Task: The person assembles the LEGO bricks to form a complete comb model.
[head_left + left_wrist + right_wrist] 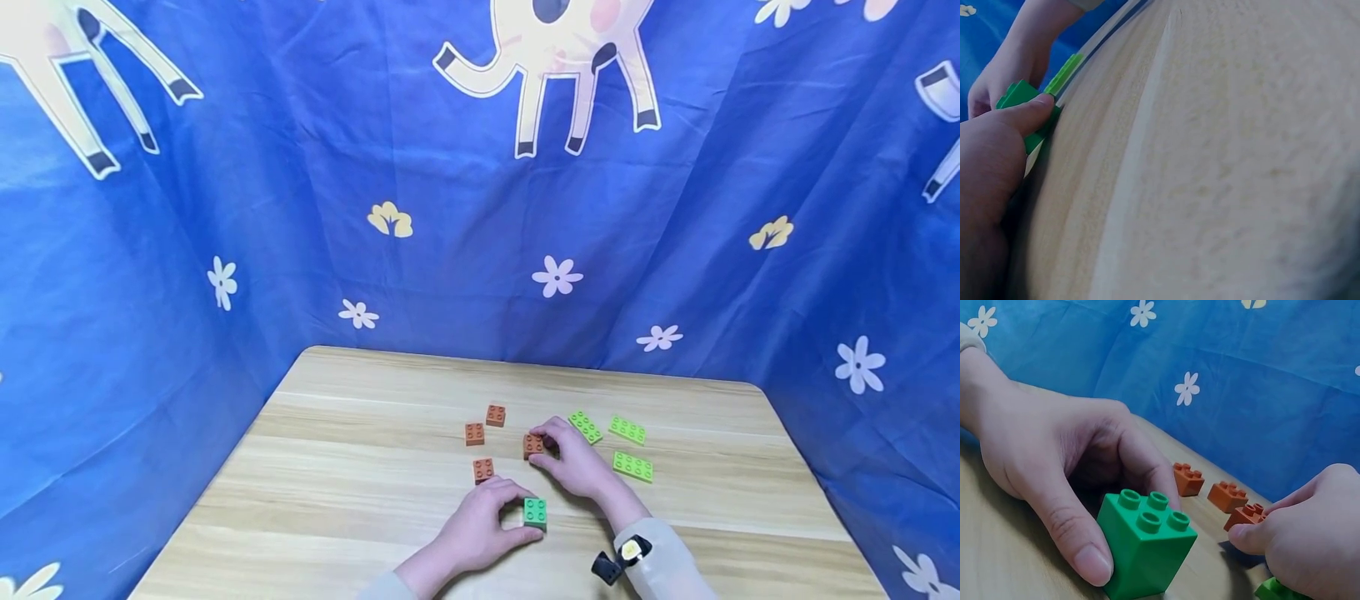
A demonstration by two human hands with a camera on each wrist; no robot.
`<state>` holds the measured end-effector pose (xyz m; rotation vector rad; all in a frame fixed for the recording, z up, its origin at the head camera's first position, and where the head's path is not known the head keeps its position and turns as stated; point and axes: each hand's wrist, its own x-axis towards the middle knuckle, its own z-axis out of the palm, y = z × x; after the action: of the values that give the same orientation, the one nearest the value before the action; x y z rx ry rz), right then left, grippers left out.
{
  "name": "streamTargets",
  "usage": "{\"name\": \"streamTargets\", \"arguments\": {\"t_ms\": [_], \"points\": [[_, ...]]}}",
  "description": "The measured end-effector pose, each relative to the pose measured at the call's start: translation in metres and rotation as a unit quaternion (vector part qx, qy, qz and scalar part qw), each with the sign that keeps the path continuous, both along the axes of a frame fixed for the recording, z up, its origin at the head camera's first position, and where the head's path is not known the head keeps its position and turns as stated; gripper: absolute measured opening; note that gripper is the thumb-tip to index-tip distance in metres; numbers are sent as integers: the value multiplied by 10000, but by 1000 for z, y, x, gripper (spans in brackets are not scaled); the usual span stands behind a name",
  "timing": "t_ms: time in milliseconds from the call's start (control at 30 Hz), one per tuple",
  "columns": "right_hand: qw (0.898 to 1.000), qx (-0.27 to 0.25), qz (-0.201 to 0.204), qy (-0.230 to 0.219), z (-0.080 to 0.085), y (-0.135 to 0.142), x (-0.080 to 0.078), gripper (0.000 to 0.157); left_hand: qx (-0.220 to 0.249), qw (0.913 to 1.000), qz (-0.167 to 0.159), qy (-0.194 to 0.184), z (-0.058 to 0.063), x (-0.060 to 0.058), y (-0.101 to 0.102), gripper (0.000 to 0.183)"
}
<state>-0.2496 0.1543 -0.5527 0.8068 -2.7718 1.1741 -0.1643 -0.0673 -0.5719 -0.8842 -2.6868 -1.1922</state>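
My left grip (480, 528) pinches a green block (535, 512), my right grip (578, 463) an orange block (532, 447); likely light, stiff, best held by flat sides

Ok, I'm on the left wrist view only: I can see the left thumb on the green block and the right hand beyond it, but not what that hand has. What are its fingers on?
Observer: The head view settles that: the right hand pinches an orange block with studs on top.

Operator: Got it. I see just one lime strip past the green block. Is that the only lime piece on the table?

Observer: No. The head view shows three lime plates lying on the table, near the right hand and to the right of the orange block.
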Motion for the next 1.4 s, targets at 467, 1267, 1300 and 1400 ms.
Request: {"name": "streamTargets", "arguments": {"t_ms": [467, 1267, 1300, 1400], "points": [[10000, -22, -32, 27, 23, 4, 16, 42, 42, 9997, -2, -252, 2, -2, 0, 41], [9988, -268, 335, 243, 37, 13, 50, 42, 89, 9995, -5, -304, 0, -3, -1, 44], [9986, -281, 361, 248, 37, 13, 52, 41, 81, 9995, -8, -308, 0, -3, -1, 44], [9981, -312, 454, 270, 37, 14, 55, 40, 79, 9996, -16, -277, 2, -3, 0, 43]]}}
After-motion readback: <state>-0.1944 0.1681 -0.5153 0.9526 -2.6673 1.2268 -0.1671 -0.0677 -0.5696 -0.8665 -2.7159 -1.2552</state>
